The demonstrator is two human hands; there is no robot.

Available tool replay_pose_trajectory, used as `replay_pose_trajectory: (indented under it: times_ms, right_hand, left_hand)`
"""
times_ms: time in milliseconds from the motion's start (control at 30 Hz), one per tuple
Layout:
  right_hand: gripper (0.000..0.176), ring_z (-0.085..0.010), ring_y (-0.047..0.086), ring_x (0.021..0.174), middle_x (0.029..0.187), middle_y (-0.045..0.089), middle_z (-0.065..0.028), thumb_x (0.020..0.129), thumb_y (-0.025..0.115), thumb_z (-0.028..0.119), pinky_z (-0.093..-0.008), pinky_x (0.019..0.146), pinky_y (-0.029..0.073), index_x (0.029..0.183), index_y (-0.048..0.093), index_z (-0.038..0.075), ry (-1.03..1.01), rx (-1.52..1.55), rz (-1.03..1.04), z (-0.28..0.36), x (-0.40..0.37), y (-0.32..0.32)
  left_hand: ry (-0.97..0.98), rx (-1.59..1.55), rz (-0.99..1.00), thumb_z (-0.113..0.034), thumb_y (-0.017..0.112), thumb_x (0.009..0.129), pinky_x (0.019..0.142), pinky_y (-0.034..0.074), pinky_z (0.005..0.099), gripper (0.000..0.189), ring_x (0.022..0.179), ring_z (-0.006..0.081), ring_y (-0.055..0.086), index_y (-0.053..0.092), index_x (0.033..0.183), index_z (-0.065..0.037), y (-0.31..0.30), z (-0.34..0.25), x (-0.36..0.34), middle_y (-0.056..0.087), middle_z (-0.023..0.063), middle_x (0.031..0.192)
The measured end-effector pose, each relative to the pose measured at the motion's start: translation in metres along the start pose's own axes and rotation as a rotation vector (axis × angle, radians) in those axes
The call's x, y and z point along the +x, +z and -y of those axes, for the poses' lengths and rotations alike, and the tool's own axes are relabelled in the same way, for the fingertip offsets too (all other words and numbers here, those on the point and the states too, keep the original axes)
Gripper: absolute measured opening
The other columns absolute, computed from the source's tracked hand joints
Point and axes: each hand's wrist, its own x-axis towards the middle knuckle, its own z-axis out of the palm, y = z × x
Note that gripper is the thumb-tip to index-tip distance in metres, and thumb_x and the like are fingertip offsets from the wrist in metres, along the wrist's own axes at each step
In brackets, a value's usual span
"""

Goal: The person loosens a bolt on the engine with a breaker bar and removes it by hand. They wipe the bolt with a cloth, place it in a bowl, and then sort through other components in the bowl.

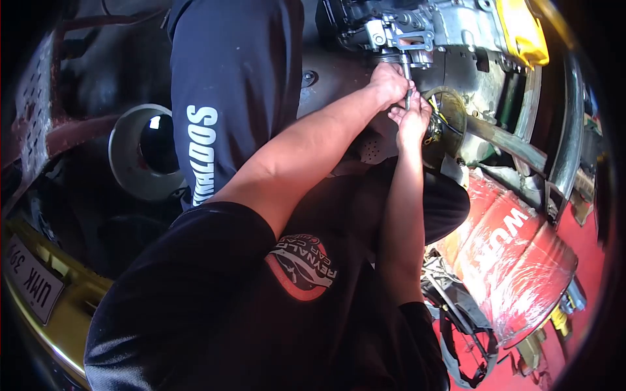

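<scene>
My left hand (pixel 389 85) is closed beside the underside of a metal engine assembly (pixel 417 29), its fingertips at a slim metal rod-like tool (pixel 407 73). The rod runs from the engine's pulley and bracket area down toward me; its exact kind is not clear. Just below, my right hand (pixel 412 120) pinches the rod's lower end between thumb and fingers. A dark grooved pulley (pixel 391 58) sits right above my left hand. A grey metal bracket (pixel 415 43) is bolted above it. The fingers of both hands partly hide the rod.
A yellow cover (pixel 521 32) hangs on the engine's right side. A round dish with wiring (pixel 447 120) lies near my right hand. Plastic-wrapped red drum (pixel 508 254), metal bars (pixel 508 140), a hollow cylinder (pixel 127 153) and a yellow bumper (pixel 72 319) surround me.
</scene>
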Motion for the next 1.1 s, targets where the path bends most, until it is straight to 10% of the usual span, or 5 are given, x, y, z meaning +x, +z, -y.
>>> replay_pose_trajectory:
  times_ms: [133,367,633,933,1100]
  right_hand:
    - [0.035,-0.0197,0.060,0.085,0.111,0.056,-0.0156,0.095,0.060,0.014,-0.0314,0.077,0.054,0.118,0.047,-0.008,-0.856,-0.715,-0.120,-0.025,0.002,-0.011]
    - [0.041,-0.0270,0.060,0.103,0.115,0.061,-0.0117,0.105,0.033,0.035,-0.0402,0.095,0.048,0.119,0.055,0.005,0.427,0.882,0.443,-0.003,0.018,-0.004]
    - [0.036,-0.0253,0.061,0.105,0.119,0.059,-0.0139,0.101,0.039,0.026,-0.0417,0.084,0.053,0.125,0.051,0.003,0.023,0.075,0.164,0.002,0.012,-0.013]
    - [0.031,-0.0146,0.060,0.082,0.098,0.061,-0.0059,0.104,0.034,0.021,-0.0295,0.076,0.053,0.119,0.053,0.003,0.601,0.618,0.732,-0.012,0.068,-0.051]
    - [0.034,-0.0199,0.058,0.094,0.108,0.058,-0.0104,0.105,0.032,0.026,-0.0389,0.084,0.051,0.124,0.049,0.004,0.093,0.028,-0.045,0.008,-0.010,0.015]
  left_hand:
    - [0.156,0.427,-0.256,-0.036,0.086,0.066,0.072,0.052,0.0379,0.044,0.077,0.0286,0.067,0.061,0.078,-0.002,0.003,-0.002,-0.005,0.068,0.0169,0.081]
    - [0.028,0.078,-0.031,-0.028,0.071,0.082,0.080,0.053,0.0420,0.032,0.086,0.0342,0.068,0.064,0.100,-0.002,-0.002,0.006,-0.019,0.068,0.0219,0.090]
    - [0.281,0.193,-0.209,-0.029,0.078,0.073,0.083,0.051,0.0419,0.041,0.093,0.0329,0.067,0.066,0.102,-0.003,0.000,0.008,-0.016,0.069,0.0195,0.096]
    - [0.176,0.101,-0.027,-0.029,0.074,0.077,0.083,0.051,0.0427,0.039,0.095,0.0345,0.066,0.065,0.104,-0.002,-0.001,0.020,-0.025,0.068,0.0207,0.099]
    - [0.186,0.115,-0.028,-0.029,0.073,0.078,0.083,0.051,0.0427,0.038,0.095,0.0346,0.066,0.065,0.104,-0.003,-0.001,0.022,-0.031,0.068,0.0209,0.099]
